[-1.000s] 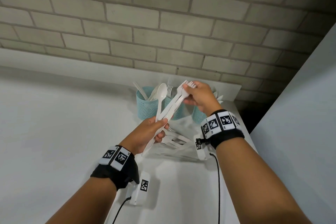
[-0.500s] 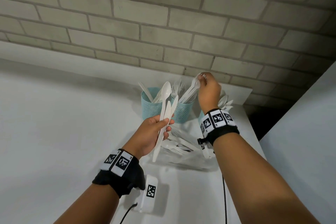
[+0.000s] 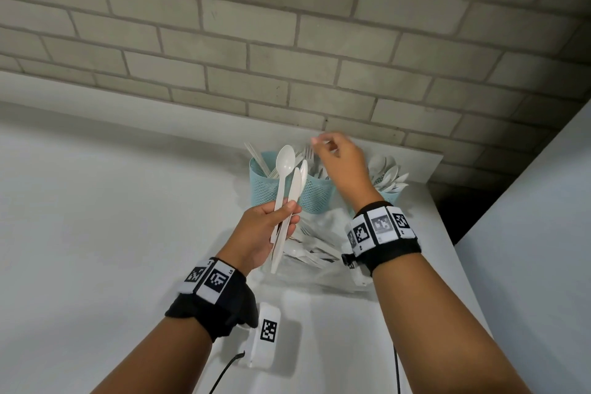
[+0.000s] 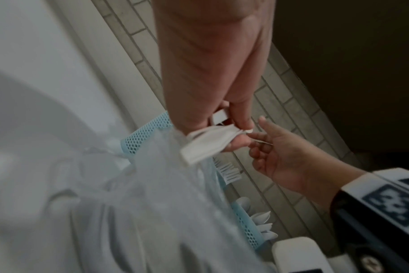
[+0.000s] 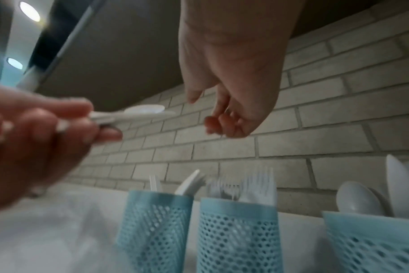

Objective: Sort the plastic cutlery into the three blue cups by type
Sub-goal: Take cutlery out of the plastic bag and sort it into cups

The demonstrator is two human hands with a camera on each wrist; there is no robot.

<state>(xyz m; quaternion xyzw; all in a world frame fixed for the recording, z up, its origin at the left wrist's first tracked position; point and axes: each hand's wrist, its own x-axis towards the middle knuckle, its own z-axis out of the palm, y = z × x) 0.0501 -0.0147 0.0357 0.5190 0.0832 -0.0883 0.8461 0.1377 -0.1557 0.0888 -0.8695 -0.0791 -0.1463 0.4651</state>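
Head view: white spoon (image 3: pixel 284 166) and knife (image 3: pixel 294 189) fanned upright in left hand (image 3: pixel 265 233), pinched at the handles, probably so types show. Right hand (image 3: pixel 342 163) hangs loose and empty above middle fork cup (image 3: pixel 316 198). Knife cup (image 3: pixel 263 192) left, spoon cup (image 3: pixel 391 193) right; unsorted pile (image 3: pixel 315 249) near.

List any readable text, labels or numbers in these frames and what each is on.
No readable words, brands or numbers.
Left wristband: black-and-white square marker codes; small characters at one tile's edge, too small to read.
Right wristband: same marker codes; tiny print on the tiles, too blurred to read.
White device below the left wrist: one marker code, no text.
Blue cups and white cutlery in the left hand: no print visible.
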